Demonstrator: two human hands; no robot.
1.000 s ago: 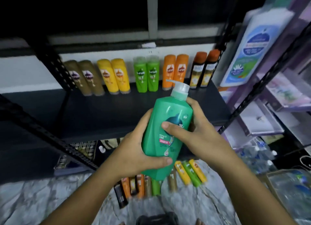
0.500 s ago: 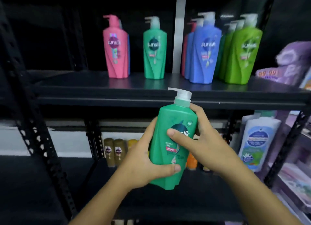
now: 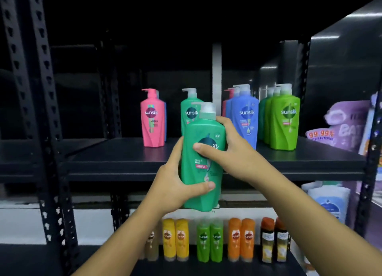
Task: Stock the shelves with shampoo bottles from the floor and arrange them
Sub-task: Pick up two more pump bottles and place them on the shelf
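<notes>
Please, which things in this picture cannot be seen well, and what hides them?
Head view:
- Shelf teal bottle: lower half behind the held bottle.
- Held bottle's logo: partly under the thumb of the right hand.
- Brown bottle: partly behind the left forearm.
- Purple pack: blurred, cut off by the right post.

"sunsilk" on pink bottle, rear teal bottle, blue bottle, green bottle; held teal bottle: "NEW", "SHAMPOO", brand partly covered; "99.99%" on purple pack; small lower bottles: labels too blurred
</notes>
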